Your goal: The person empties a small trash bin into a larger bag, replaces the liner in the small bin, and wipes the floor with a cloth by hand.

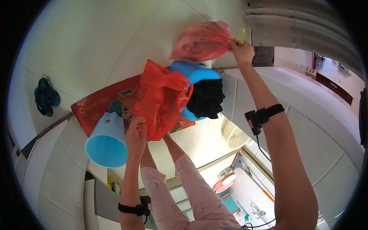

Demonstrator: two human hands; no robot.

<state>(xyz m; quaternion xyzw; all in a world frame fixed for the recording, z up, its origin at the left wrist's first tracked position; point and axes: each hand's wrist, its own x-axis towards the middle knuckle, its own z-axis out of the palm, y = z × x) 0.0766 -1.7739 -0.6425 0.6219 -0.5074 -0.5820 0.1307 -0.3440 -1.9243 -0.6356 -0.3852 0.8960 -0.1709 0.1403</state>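
My left hand point(136, 132) pinches the edge of a bright red plastic bag point(161, 97), which hangs loose and crumpled in front of my legs. Up at the right, my right hand point(243, 53) grips the gathered neck of a translucent red plastic bag point(202, 41). That bag bulges, and darker contents show faintly through it. A small yellowish item point(241, 37) sticks out by the right fingers; I cannot tell what it is. Beside my left hand is a light blue plastic bin point(107, 141), its mouth towards me and its inside bare.
A patterned red mat point(95, 106) lies under the bags. Black cloth point(207, 97) drapes over a blue plastic object point(195, 70). Dark slippers point(46, 97) rest on the floor at left. A white ledge point(299, 83) runs along the right. Behind my legs stands a cream tub point(234, 135).
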